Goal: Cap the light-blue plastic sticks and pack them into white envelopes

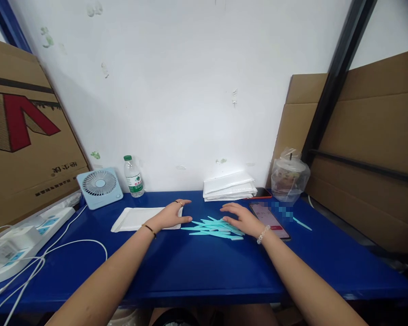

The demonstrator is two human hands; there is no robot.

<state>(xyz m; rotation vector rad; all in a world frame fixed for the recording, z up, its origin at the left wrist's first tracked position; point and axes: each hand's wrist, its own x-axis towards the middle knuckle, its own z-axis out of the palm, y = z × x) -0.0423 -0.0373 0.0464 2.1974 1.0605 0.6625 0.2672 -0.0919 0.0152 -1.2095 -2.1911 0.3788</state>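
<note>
A loose pile of slim teal eyebrow razors [217, 229] lies on the blue table [204, 267], between my two hands. My left hand [170, 215] is open, thumb and forefinger apart, just left of the pile and over the right end of a flat white padded envelope [132, 218]. At the pile's right edge, my right hand [242, 219] is open with its fingers spread. Its thumb is by the razors; whether it touches them I cannot tell. Neither hand holds anything.
White envelopes [229, 186] are stacked by the wall. Right of my right hand lie a phone [267, 217], a second phone [262, 194], a bagged drink cup [289, 176] and a teal razor [302, 224]. Leftward stand a bottle [133, 179], a fan [100, 186] and a power strip [51, 226] with cables.
</note>
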